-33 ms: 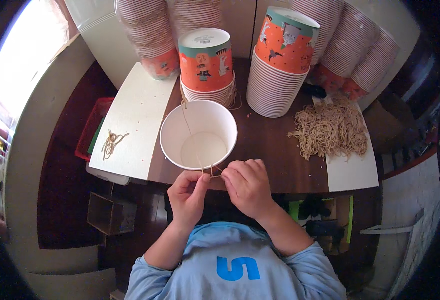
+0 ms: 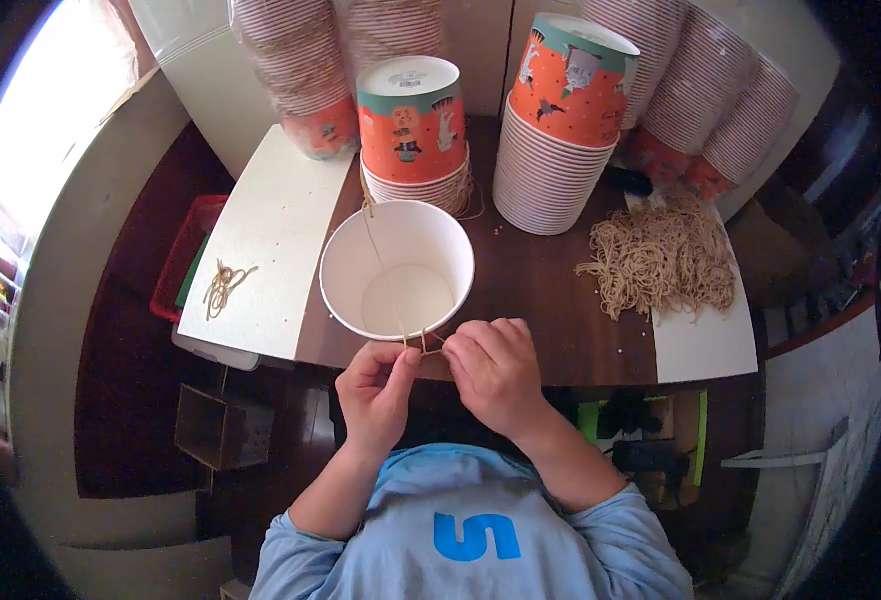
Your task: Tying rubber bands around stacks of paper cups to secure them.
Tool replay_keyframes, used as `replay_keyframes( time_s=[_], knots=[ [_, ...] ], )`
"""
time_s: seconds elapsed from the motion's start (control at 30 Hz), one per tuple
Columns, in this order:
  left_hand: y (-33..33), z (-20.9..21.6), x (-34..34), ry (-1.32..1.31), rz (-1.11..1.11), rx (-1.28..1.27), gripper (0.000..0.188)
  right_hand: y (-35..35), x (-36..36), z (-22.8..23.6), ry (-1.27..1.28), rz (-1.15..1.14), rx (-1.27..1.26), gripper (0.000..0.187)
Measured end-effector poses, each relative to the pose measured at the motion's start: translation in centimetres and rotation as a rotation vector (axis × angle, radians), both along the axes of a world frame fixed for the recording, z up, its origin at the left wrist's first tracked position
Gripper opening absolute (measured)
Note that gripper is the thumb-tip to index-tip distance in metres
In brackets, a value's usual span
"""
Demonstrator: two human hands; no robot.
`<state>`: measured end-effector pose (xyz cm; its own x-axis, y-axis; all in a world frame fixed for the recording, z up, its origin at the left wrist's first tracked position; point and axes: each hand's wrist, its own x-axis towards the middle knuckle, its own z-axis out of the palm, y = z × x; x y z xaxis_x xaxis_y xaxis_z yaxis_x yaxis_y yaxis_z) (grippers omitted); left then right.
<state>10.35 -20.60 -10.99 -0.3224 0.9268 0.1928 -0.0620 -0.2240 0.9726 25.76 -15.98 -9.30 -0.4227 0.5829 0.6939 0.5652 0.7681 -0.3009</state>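
Observation:
A white paper bucket (image 2: 397,262) stands mouth up near the table's front edge, its inside facing me. A tan cord (image 2: 373,240) runs from its far rim across the opening to the near rim. My left hand (image 2: 375,392) pinches the cord between thumb and forefinger, just below the near rim. To its right, my right hand (image 2: 495,375) has its fingers curled and closed on the cord's other part. A small loop of cord stretches between the two hands. Part of the cord inside my right fingers is hidden.
Behind the bucket stand two upside-down stacks of orange-printed buckets, a left stack (image 2: 412,130) and a taller right stack (image 2: 555,160). A tangled heap of cords (image 2: 665,258) lies at right; a small cord bundle (image 2: 226,288) lies at left. Plastic-wrapped stacks (image 2: 290,60) line the back.

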Motion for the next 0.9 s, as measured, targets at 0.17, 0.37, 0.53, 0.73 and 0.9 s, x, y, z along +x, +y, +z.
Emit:
replay_keyframes(
  time_s=[0.17,0.37,0.53,0.73,0.9],
  knots=[
    [-0.4,-0.4,-0.2,0.012,0.001,0.022,0.005,-0.3,-0.6,0.0,0.029,-0.034,-0.032,0.018],
    [-0.6,1.4,-0.1,0.314,0.12,0.338,0.009,-1.3,-1.0,2.2,0.316,0.125,-0.104,0.028],
    [-0.7,2.1,-0.1,0.376,0.084,0.42,0.011,-0.1,-1.6,1.8,0.295,0.279,-0.068,0.029],
    [-0.1,3.3,-1.1,-0.21,-0.235,0.323,0.008,0.1,-1.5,2.1,0.259,0.225,-0.076,0.026],
    [0.4,3.1,-2.5,-0.503,-0.365,0.309,0.008,0.2,-1.3,2.2,0.136,0.098,-0.146,0.014]
  ],
)
